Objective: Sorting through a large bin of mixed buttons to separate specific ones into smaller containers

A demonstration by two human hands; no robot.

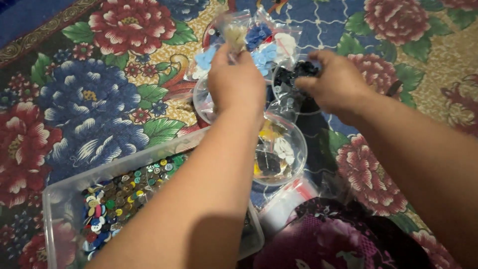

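Flowered carpet in red, blue and green lies bare across the whole left side, the widest open ground in view. At the lower left stands a clear plastic box of mixed coloured buttons, its near rim crossed by the left forearm. The left hand is raised over the middle, fingers pressed together and pinching a small clear bag of pale pieces by its lower end. Below it sits a round clear bowl holding small bags, with a strip of carpet between it and the box. The right hand pinches a clear bag of black buttons, just beside a pile of bags with blue and white pieces. Carpet to the right lies open.
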